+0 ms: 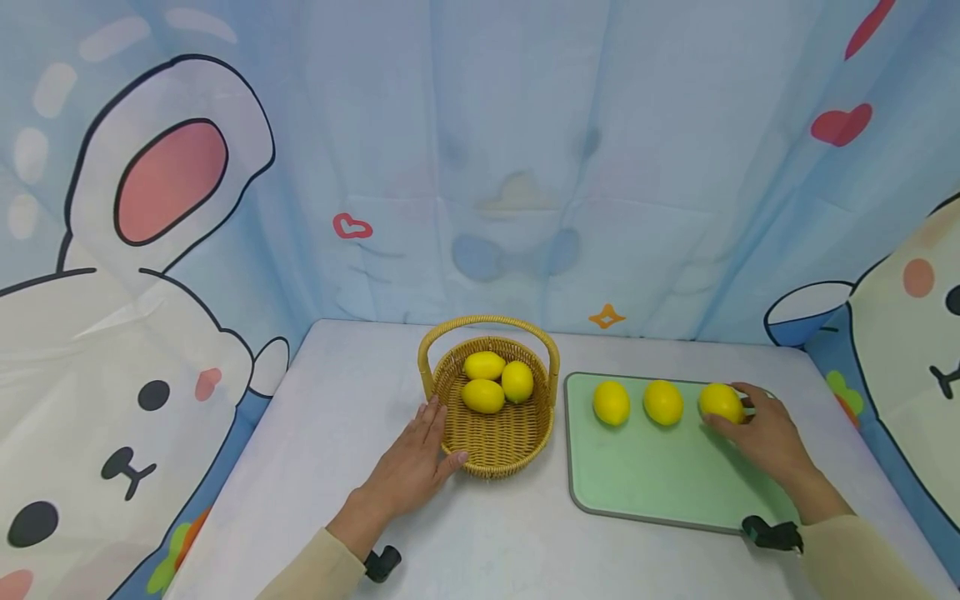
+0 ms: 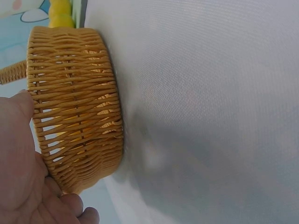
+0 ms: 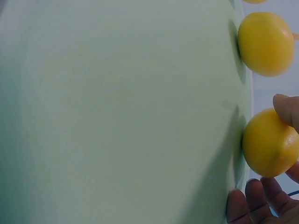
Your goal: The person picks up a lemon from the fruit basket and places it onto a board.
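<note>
My right hand (image 1: 770, 437) pinches the rightmost lemon (image 1: 720, 403) between thumb and fingers at the far right of a pale green tray (image 1: 637, 483). The right wrist view has the thumb on one side of that lemon (image 3: 268, 147) and fingertips on the other. Two more lemons, a left one (image 1: 611, 403) and a middle one (image 1: 663, 402), lie in a row on the tray. My left hand (image 1: 408, 467) rests against the left side of a wicker basket (image 1: 495, 450), fingers straight, thumb at its front rim. Three lemons (image 1: 483, 397) lie inside the basket.
A white-covered table (image 1: 510, 542) carries the basket and tray, which stand side by side with a narrow gap. The basket's arched handle (image 1: 487, 320) stands upright. Behind the table hangs a blue cartoon curtain (image 1: 517, 150).
</note>
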`<state>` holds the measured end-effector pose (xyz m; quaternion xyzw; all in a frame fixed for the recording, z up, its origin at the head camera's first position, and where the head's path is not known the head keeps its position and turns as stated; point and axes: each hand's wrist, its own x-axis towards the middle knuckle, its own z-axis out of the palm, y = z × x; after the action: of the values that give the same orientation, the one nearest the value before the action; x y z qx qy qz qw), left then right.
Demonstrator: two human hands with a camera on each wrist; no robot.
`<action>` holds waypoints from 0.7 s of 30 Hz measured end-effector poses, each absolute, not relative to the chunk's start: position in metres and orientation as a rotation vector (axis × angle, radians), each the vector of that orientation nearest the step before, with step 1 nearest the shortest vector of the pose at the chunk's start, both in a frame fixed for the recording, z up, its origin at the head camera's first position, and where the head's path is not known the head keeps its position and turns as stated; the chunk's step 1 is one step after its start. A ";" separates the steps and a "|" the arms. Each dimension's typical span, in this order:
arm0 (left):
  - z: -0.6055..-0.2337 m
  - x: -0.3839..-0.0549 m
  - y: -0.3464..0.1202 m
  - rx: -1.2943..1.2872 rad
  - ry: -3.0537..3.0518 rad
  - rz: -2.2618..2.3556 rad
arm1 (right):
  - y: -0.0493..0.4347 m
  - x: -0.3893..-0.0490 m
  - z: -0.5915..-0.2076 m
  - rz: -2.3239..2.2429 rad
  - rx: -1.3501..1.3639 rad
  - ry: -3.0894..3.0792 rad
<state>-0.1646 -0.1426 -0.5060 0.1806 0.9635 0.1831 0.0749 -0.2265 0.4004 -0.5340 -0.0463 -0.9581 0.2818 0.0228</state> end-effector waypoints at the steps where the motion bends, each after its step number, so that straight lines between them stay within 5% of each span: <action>1: -0.506 -0.165 -0.143 0.543 2.892 0.552 | 0.401 -0.227 -0.534 0.876 -0.140 -2.966; 21: -0.507 -0.165 -0.143 0.540 2.897 0.542 | 0.366 -0.218 -0.503 0.865 -0.165 -2.787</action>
<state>-0.1653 -0.1426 -0.5069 0.1796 0.9643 0.1805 0.0726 -0.2180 0.3664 -0.5034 -0.0561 -0.9479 0.2940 0.1092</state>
